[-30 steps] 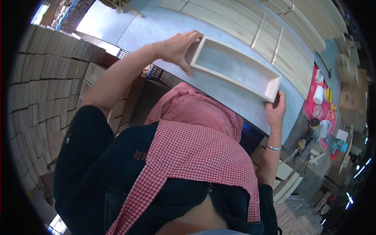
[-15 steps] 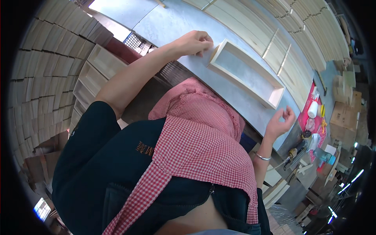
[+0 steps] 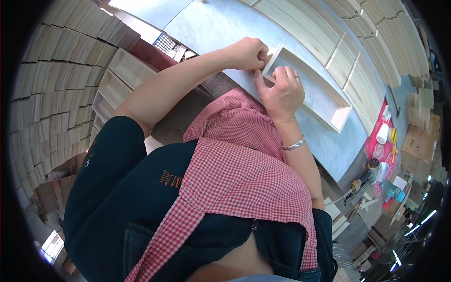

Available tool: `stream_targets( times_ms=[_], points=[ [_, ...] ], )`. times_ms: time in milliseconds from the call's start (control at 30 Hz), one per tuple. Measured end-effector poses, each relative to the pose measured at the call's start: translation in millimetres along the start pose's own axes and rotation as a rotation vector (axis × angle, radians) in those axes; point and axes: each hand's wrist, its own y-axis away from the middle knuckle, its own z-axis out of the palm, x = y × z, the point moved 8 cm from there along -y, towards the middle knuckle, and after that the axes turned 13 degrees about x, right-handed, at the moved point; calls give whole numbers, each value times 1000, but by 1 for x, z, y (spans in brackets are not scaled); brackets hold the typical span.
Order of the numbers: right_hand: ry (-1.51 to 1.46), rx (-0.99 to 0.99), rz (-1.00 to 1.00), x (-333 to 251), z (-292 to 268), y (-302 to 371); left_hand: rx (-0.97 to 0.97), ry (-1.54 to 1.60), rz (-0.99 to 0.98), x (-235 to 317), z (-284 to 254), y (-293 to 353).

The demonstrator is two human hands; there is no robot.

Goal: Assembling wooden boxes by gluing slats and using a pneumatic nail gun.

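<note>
A long, narrow box frame of pale wood (image 3: 324, 119) lies slantwise on the grey-blue worktop (image 3: 324, 145); the worktop's colour shows inside its walls. At the frame's left end is my left hand (image 3: 250, 52), its fingers curled inward and closed. Whatever those fingertips hold, if anything, is hidden. My right hand (image 3: 284, 94), with a ring on a finger and a silver bangle (image 3: 295, 144) at the wrist, reaches over the near long wall. Its thumb and bent fingers lie on either side of the near left corner, close to my left hand.
Beyond the frame lie flat pale boards (image 3: 300, 28) with thin strips across them. Wooden trays (image 3: 123, 66) are stacked left of the worktop, beside tall piles of wood pieces (image 3: 51, 84). To the right are a white bottle (image 3: 383, 134), a power tool (image 3: 359, 182) and cardboard boxes (image 3: 418, 141).
My right hand has moved left from beyond the frame's right end to its left corner. My left hand has shifted slightly right, nearer the frame. The whole view has shifted a little.
</note>
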Motion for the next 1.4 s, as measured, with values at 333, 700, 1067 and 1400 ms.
stream_targets(
  times_ms=[333,700,1067,1400],
  points=[
    [-314,174,-149,1,-20,6,276,-155,247,6,-9,12],
    [-296,77,-161,2,-19,6,-8,483,-107,7,-4,34],
    [-321,393,385,127,-125,56,-112,484,-214,9,-3,31],
    [-542,152,992,206,-115,132,-104,370,-245,29,-7,29]
  ],
)
